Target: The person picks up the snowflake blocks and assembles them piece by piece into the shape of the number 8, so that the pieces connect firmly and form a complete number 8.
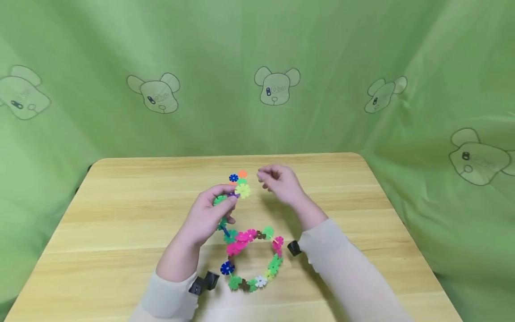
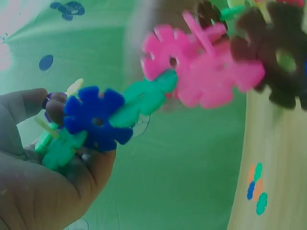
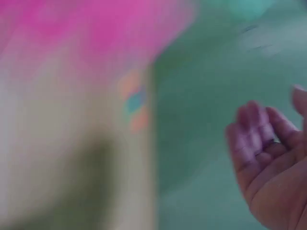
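A chain of linked plastic snowflake discs (image 1: 240,240) bends into a ring between the forearms, in pink, green, brown, blue and white. My left hand (image 1: 209,213) pinches its far end, where a purple disc sits between thumb and index finger beside a yellow disc (image 1: 242,191). In the left wrist view a blue disc (image 2: 96,117) and a teal disc (image 2: 144,98) run from that hand toward pink ones. My right hand (image 1: 281,182) is raised just right of the yellow disc, apart from the chain. Its palm (image 3: 283,187) shows bare in the right wrist view, fingers loosely bent.
Several loose discs, including a blue one (image 1: 233,178) and an orange one (image 1: 242,174), lie on the wooden table (image 1: 141,188) beyond the left hand. A green curtain (image 1: 217,120) with bear prints surrounds the table's far and side edges.
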{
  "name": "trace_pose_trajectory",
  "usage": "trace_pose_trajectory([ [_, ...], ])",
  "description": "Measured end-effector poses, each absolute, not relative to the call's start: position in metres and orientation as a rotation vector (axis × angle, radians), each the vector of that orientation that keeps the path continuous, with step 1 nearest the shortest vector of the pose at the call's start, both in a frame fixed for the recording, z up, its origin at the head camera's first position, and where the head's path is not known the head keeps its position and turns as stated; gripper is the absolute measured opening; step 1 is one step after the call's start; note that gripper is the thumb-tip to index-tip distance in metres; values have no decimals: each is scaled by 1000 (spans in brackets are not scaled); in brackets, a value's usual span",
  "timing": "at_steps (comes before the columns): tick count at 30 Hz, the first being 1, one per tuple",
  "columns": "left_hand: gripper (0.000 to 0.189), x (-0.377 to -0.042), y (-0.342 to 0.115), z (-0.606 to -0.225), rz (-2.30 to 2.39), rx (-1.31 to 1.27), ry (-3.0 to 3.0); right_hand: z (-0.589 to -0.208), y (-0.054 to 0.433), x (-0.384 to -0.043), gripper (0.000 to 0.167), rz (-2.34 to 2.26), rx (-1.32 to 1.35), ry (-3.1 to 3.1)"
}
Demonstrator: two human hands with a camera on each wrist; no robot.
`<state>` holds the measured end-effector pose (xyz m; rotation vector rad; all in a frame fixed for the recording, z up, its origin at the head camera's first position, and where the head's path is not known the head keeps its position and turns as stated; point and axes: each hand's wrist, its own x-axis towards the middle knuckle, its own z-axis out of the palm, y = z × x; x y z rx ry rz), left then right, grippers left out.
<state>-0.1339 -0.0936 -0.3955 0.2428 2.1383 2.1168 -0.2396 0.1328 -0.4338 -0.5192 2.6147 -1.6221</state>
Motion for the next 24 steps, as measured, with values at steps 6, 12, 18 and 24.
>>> trace_pose_trajectory([
  [6,28,-136,-102,-395,2156,163,2124,-495,119,-278,58,-820,-591,2729],
  [12,31,-138,-93,-397,2191,65,2035,-510,108,-278,60,-332,-682,2783],
  [18,36,-137,-91,-399,2200,37,2053,-507,120,-274,25,-255,-794,2914],
  [24,21,-138,-90,-398,2198,123,2109,-503,132,-273,23,-440,-814,2814],
])
